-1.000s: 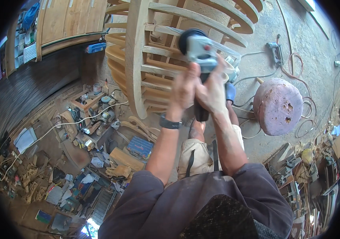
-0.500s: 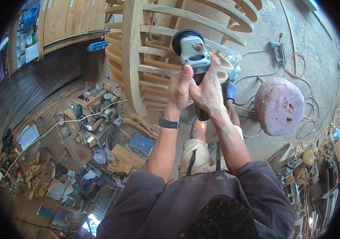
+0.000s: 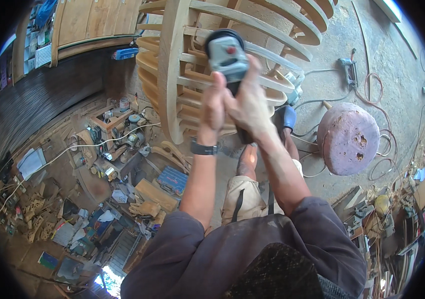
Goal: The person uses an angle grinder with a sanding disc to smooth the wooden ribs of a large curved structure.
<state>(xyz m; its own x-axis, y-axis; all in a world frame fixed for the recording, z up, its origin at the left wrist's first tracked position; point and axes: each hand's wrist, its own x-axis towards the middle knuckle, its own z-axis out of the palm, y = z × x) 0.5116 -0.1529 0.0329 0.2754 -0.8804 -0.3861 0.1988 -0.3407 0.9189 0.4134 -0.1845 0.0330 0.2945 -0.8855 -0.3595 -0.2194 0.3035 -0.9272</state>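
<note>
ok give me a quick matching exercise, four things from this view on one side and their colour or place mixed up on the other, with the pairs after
Things:
1. power tool
2. dark wristband
3. round-topped stool
4. flat case

Colour or place:
A. on the left wrist
B. blue
C. held in the left hand and right hand
D. pinkish purple, with torn spots

Pairs: 1-C, 2-A, 3-D, 4-B

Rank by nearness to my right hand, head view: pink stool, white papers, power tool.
1. Power tool: gripped in the right hand, at its upper left.
2. Pink stool: on the floor, to the right.
3. White papers: far left of the view.
</note>
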